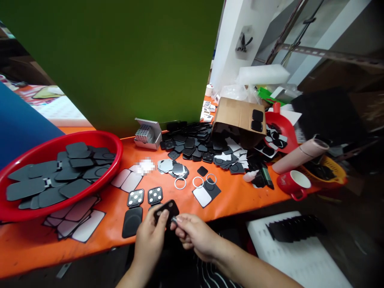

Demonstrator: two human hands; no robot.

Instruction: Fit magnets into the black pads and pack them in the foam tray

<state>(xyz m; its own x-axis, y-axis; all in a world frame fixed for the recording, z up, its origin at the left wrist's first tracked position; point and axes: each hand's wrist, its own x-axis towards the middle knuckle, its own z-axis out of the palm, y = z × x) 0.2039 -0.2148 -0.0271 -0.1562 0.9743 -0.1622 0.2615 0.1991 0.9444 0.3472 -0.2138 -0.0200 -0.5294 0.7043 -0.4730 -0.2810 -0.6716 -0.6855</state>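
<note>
Mostly smooth plastic, matt beside glossy.
Slightly shiny, faintly creased sheeting on the orange-covered table (237, 198); glossy plastic in the red oval basin (119, 152) at the left end, matt in the dark grey rounded panels (75, 188) inside; low sheen on the black rounded plate with pale dots (164, 208) over the front edge; dull cardboard in the brown open box (237, 111) towards the back edge; glossy red on the cylindrical mug (285, 182) by the right end.
</note>
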